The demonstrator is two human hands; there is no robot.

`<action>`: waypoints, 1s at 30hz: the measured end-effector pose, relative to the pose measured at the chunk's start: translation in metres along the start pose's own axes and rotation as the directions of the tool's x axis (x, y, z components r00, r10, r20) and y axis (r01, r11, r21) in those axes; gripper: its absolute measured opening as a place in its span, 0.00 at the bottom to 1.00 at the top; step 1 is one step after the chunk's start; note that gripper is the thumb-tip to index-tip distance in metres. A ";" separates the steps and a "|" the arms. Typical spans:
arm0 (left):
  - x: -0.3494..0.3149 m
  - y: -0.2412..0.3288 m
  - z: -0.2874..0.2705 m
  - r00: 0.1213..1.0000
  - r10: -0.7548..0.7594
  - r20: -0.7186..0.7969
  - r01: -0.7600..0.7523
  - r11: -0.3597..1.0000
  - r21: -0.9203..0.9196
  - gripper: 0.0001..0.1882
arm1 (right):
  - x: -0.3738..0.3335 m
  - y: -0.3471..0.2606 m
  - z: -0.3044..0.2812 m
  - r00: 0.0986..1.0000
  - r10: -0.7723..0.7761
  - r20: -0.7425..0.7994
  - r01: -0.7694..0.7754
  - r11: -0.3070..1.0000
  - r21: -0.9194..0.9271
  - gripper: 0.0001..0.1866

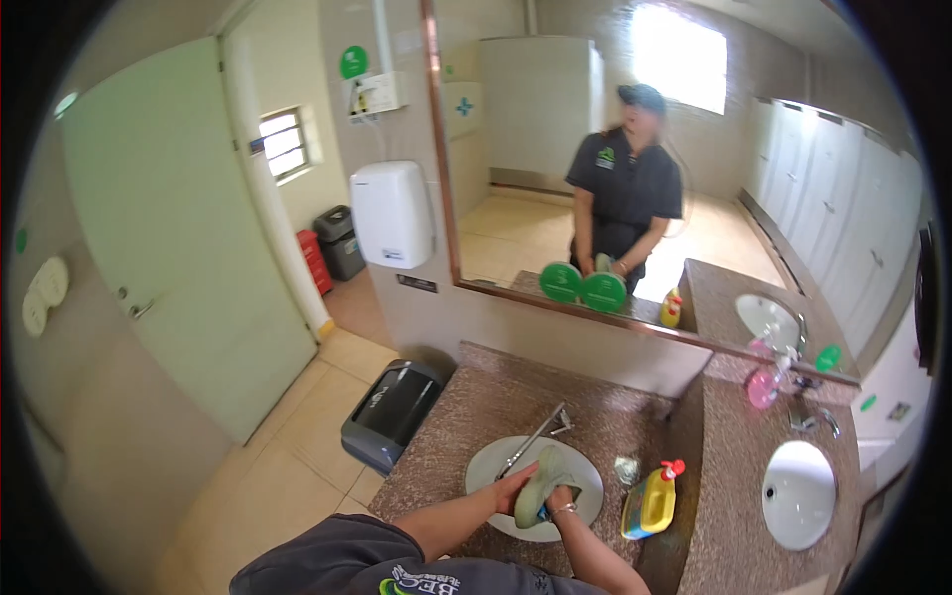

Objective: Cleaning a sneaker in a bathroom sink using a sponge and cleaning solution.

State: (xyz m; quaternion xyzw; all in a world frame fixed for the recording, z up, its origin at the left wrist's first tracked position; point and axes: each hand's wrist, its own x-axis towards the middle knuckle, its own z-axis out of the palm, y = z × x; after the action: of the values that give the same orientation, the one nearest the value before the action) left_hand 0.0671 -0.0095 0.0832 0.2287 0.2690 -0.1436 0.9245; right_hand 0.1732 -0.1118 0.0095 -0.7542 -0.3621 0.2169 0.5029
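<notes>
A pale green shoe [541, 486] is held tilted over the white oval sink [593, 474] in front of me. My left hand [512, 493] is closed on the shoe's left side. From the right, my right hand [562, 498] reaches to the shoe's opening and grips it there; most of its fingers are hidden by the shoe. A bit of something blue shows beside the right wrist, too small to name. Just behind the shoe, the metal faucet [532, 442] slants over the bowl.
Right of the sink stands a yellow bottle [650, 506] with a red cap. A pink soap bottle [764, 385] and a second sink [799, 496] are farther right. A black bin [392, 412] stands at the counter's left end. A mirror [535, 119] covers the wall ahead.
</notes>
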 end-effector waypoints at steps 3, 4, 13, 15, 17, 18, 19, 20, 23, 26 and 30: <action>0.004 0.004 -0.007 1.000 -0.013 0.019 0.012 1.000 0.023 0.32 | 0.003 -0.011 -0.002 0.987 0.115 0.109 -0.097 0.982 -0.162 0.22; 0.009 0.003 -0.010 0.998 -0.050 0.026 0.050 0.999 -0.009 0.29 | 0.000 -0.028 -0.008 0.981 0.138 0.136 -0.081 0.930 -0.359 0.22; 0.042 -0.016 -0.045 0.981 0.082 0.174 -0.076 0.996 -0.043 0.29 | -0.005 -0.046 -0.009 0.972 0.179 0.149 -0.068 0.831 -0.551 0.22; 0.034 -0.014 -0.039 0.981 0.033 0.192 -0.032 0.999 -0.009 0.29 | -0.016 -0.087 -0.026 0.944 0.199 0.263 -0.111 0.942 -0.317 0.22; 0.025 -0.009 -0.033 0.982 0.077 0.174 -0.073 0.997 -0.029 0.28 | -0.012 -0.056 -0.028 0.953 0.135 0.271 -0.047 0.950 -0.308 0.22; 0.022 -0.009 -0.033 0.980 0.031 0.195 -0.031 1.000 -0.001 0.28 | -0.011 -0.051 -0.023 0.956 0.146 0.253 -0.036 0.918 -0.395 0.23; 0.017 -0.008 -0.034 0.974 0.063 0.218 -0.057 0.998 -0.037 0.28 | -0.015 -0.069 -0.018 0.965 0.187 0.185 -0.073 0.866 -0.495 0.24; 0.012 -0.007 -0.031 0.965 0.098 0.243 -0.083 0.994 -0.071 0.28 | -0.017 -0.091 -0.013 0.969 0.221 0.112 -0.115 0.800 -0.588 0.25; -0.002 -0.011 -0.014 0.969 0.121 0.215 -0.117 0.993 -0.033 0.28 | -0.025 -0.089 0.000 0.978 0.096 -0.187 -0.179 0.846 -0.503 0.26; -0.008 -0.013 -0.018 0.957 0.121 0.266 -0.119 0.993 -0.022 0.28 | -0.037 -0.118 -0.003 0.981 0.149 -0.122 -0.191 0.833 -0.520 0.28; -0.004 -0.006 -0.028 0.912 0.148 0.383 -0.140 0.989 -0.050 0.29 | -0.037 -0.099 -0.013 0.991 -0.063 0.114 0.112 0.855 -0.507 0.28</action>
State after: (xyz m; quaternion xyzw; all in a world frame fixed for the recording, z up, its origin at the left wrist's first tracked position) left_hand 0.0497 -0.0001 0.0625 0.2052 0.0661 -0.1142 0.9698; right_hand 0.1259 -0.1247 0.1043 -0.8325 -0.4638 0.1247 0.2763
